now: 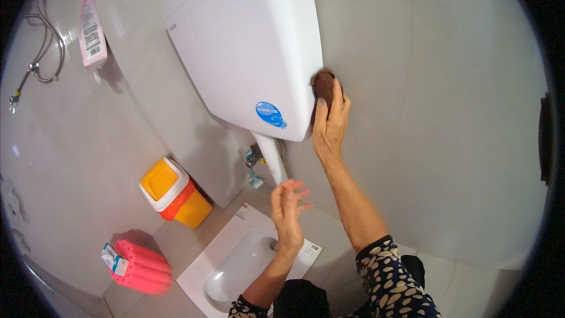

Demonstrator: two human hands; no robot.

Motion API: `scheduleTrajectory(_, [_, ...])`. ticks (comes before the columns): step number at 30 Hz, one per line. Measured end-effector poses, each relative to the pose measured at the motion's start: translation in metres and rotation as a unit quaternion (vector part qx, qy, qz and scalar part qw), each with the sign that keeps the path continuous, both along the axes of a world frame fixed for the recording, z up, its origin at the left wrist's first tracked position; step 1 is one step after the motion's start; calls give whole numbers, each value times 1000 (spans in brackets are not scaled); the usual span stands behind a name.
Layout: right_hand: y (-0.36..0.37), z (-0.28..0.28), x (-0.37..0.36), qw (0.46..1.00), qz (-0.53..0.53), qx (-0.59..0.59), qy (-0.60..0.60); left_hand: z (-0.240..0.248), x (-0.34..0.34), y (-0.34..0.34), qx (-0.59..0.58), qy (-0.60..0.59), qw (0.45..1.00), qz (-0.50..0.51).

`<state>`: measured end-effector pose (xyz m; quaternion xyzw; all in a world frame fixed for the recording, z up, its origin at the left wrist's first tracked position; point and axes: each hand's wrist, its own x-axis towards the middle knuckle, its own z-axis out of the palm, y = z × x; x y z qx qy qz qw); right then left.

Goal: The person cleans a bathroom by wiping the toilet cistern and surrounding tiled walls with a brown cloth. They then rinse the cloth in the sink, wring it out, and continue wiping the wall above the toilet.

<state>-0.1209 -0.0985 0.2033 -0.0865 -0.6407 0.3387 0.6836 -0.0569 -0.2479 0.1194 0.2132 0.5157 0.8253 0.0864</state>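
1 brown scrubbing pad (324, 82) at right edge of 1 white cistern (247, 47), pinched between right hand (331, 132) thumb and fingers. Left hand (287, 212) loosely spread by 1 flush pipe (269, 156), contact unclear. Open room right, along wall (435, 118).

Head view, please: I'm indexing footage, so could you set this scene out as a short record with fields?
Right grip: closed on a brown pad at the right edge of the white tank
Left grip: open, fingers spread, by the lower end of the white pipe
Tank front: blue sticker near the bottom
Floor: squat toilet; yellow-and-white bin; pink ribbed item with a small package
Left wall: pink pouch; shower hose
Sleeves: dark, pale spots
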Motion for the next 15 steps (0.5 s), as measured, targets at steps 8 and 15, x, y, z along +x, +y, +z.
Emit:
scheduleTrajectory(8, [-3, -46, 28, 987, 119, -49, -97, -42, 60, -5, -58, -118, 988, -77])
scheduleTrajectory(15, [2, 61, -6, 980, 43, 188, 56, -70, 110, 9, -231, -101, 930, -266])
